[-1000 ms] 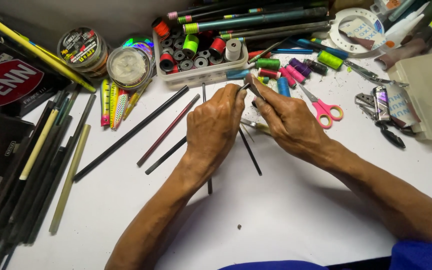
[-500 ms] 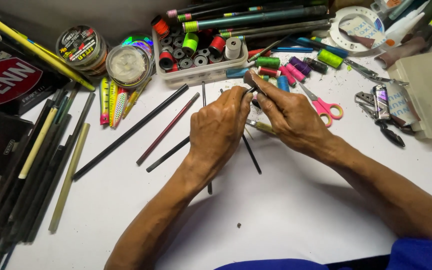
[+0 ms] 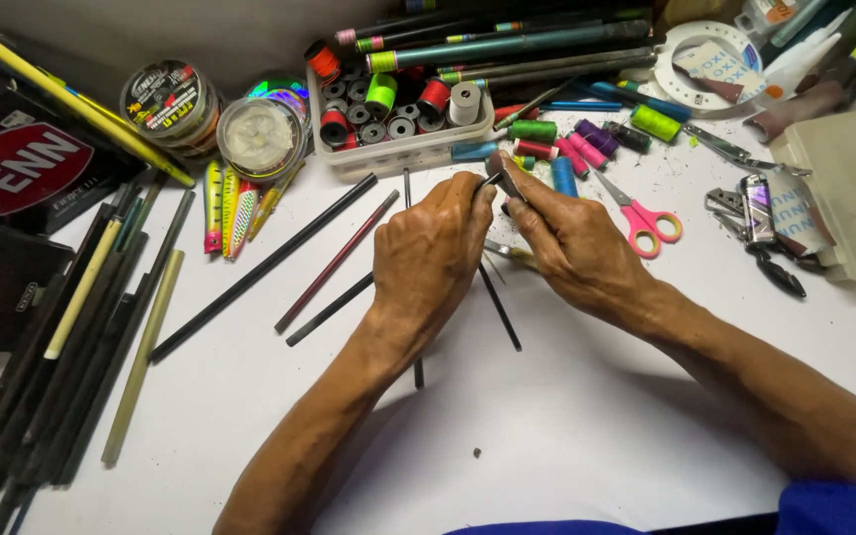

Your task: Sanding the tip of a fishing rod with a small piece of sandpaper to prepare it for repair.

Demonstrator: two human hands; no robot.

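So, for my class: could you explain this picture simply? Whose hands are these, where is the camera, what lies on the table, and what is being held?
The camera sits on the person's head and looks down at their own two bare hands over a white table. The left hand and right hand meet on a thin dark rod piece; exactly how each hand grips it is hard to see. Around them lie loose dark rods, a tray of thread spools, pink-handled scissors and colourful fishing lures.

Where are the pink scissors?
In the head view, the pink scissors lie on the white table, just right of the right hand, below the thread spools.
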